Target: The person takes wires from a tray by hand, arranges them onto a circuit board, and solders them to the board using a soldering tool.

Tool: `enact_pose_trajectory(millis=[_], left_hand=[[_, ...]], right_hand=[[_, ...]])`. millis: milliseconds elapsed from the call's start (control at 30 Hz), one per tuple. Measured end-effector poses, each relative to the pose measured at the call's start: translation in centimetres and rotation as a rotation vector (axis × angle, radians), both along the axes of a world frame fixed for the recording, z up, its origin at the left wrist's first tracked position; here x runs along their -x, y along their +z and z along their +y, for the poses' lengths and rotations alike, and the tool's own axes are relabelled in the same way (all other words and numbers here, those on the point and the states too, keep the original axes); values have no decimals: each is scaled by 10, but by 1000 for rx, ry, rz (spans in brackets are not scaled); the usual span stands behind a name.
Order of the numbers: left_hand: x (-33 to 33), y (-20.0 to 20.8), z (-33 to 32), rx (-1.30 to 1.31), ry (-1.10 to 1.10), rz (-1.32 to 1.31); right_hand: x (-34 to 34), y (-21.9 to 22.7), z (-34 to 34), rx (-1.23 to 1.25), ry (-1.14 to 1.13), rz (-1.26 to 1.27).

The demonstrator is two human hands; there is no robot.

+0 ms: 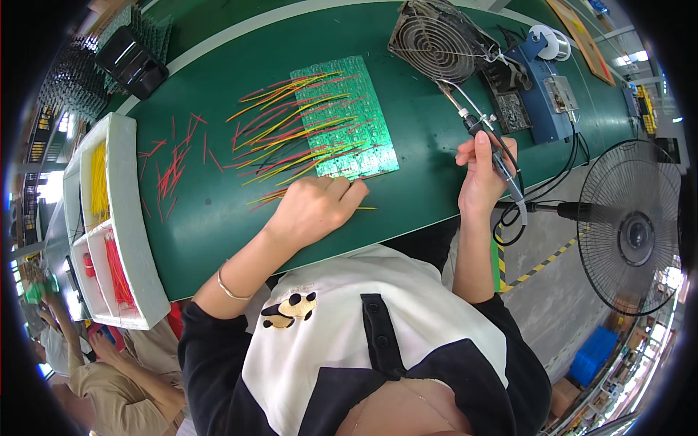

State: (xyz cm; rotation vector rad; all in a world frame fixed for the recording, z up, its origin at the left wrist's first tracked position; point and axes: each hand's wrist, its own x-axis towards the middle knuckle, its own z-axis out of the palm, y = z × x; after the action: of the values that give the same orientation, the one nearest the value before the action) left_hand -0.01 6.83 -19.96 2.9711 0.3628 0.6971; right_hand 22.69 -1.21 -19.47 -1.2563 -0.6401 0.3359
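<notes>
A green circuit board (374, 123) lies on the bench, with rows of red, yellow and black wires (291, 120) across it, their ends sticking out to the left. At the board's near edge my left hand (318, 209) is closed, its thumb and fingertips pinching what looks like a red wire (378, 174). More red and yellow wires pass under that hand, and a yellow end (367, 208) shows beside it. My right hand (485, 171) is wrapped round a soldering iron (507, 176) with a solder feed tube, right of the board. Its tip points up and away, toward a small fan.
Loose red wires (171, 171) lie scattered at left, beside a white foam box (149, 247) of yellow and red wires. A caged fan (434, 47) and a blue soldering station (545, 102) stand at far right. A larger fan (632, 229) is off the bench. Other people sit at lower left.
</notes>
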Motion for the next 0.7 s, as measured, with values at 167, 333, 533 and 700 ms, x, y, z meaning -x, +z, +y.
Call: enact_pose_trajectory(millis=[167, 333, 533, 700], left_hand=[[-1, 0, 5, -1, 92, -21], [6, 17, 16, 137, 107, -90], [3, 17, 16, 231, 184, -187], [-4, 13, 23, 158, 173, -195]], right_hand=[[4, 3, -1, -18, 27, 15], [5, -1, -11, -14, 65, 40], [20, -1, -27, 56, 130, 63], [28, -5, -40, 75, 258, 89]])
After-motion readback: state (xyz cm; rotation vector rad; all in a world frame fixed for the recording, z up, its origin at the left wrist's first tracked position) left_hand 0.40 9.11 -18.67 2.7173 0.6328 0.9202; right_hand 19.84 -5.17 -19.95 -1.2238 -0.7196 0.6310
